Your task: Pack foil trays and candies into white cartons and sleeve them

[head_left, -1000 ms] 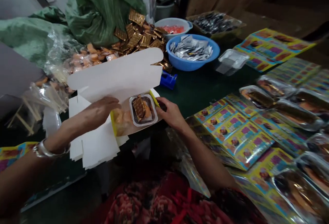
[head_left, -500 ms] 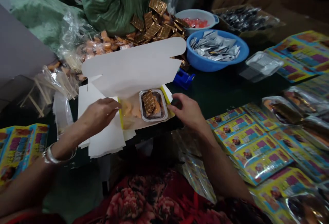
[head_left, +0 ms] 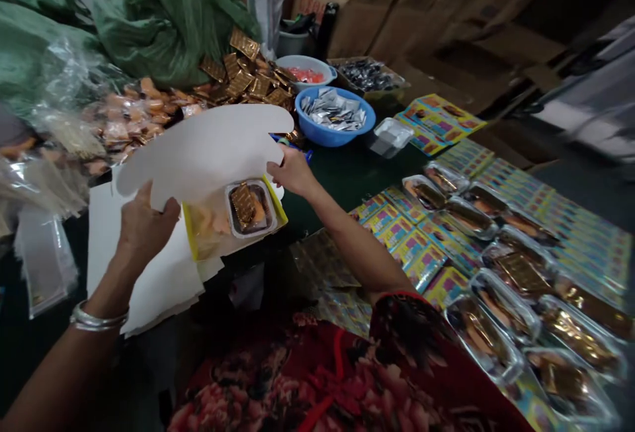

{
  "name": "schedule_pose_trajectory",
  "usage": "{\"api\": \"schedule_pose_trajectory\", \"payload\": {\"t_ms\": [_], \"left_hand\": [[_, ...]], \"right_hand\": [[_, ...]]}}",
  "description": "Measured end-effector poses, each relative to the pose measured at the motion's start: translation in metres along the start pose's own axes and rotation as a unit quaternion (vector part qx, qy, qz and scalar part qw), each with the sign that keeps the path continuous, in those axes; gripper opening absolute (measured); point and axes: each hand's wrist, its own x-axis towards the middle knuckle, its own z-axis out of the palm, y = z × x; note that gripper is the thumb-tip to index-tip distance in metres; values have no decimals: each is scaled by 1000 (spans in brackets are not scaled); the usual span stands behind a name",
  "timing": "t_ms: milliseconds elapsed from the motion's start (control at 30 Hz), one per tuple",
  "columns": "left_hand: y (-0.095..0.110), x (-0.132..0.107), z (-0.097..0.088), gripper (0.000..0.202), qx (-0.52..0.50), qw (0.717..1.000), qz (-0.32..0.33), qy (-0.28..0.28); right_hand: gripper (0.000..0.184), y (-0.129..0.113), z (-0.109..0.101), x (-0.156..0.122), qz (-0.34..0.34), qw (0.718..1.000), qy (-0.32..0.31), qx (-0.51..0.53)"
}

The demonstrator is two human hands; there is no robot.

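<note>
My left hand [head_left: 143, 223] grips the left edge of a white cardboard lid flap [head_left: 203, 151], fingers curled round it. My right hand [head_left: 292, 171] pinches the flap's right corner. Below the flap lies the open box base with a yellow rim [head_left: 191, 237], and in it sits a clear plastic tray [head_left: 251, 207] holding a gold-wrapped sweet and orange pieces. The box rests on a stack of flat white cardboard blanks [head_left: 159, 280].
A blue bowl of silver sachets [head_left: 333, 116], a smaller bowl with red pieces [head_left: 306, 73], a heap of gold packets [head_left: 245, 75] and green sacks [head_left: 163, 18] stand behind. Rows of colourful printed cards [head_left: 407, 233] and filled clear trays [head_left: 496, 313] cover the right side.
Both hands have moved from the box base up to the lid flap and now hold its two ends. The flap is lower over the box. The camera has swung right.
</note>
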Motion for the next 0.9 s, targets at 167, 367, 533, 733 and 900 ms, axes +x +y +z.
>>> {"api": "schedule_pose_trajectory", "payload": {"t_ms": [167, 367, 533, 733, 900], "left_hand": [[-4, -34, 19, 43, 33, 998, 50, -29], [-40, -44, 20, 77, 28, 970, 221, -94], [-57, -26, -2, 70, -21, 956, 212, -204], [-56, -9, -7, 41, -5, 961, 218, -168], [-55, -18, 10, 63, 31, 967, 195, -161]], "right_hand": [[21, 10, -1, -21, -61, 997, -46, -23], [30, 38, 17, -40, -184, 982, 5, -43], [46, 43, 4, -46, -224, 972, -55, -43], [73, 53, -44, -30, -164, 931, -327, 1], [51, 38, -40, -25, -128, 939, -304, -93]]}}
